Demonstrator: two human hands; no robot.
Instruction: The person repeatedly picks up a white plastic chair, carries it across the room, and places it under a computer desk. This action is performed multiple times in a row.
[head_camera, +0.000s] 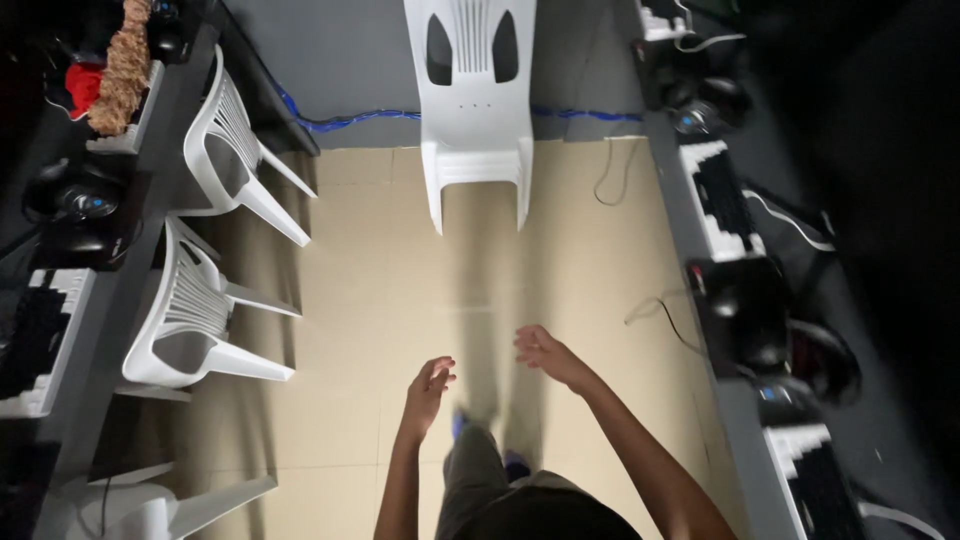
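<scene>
My left hand (428, 388) and my right hand (543, 351) are stretched out in front of me over the beige tiled floor (380, 290), both with fingers apart and nothing in them. A white plastic chair (477, 95) stands straight ahead against the far wall, its seat facing me. The hands are well short of it. Below the hands I see my legs and feet.
Two more white plastic chairs (232, 150) (190, 320) stand along the left desk (120, 290). Both side desks carry keyboards (722, 195), mice, headphones (80, 200) and cables. A blue cable (340, 122) runs along the far wall's base.
</scene>
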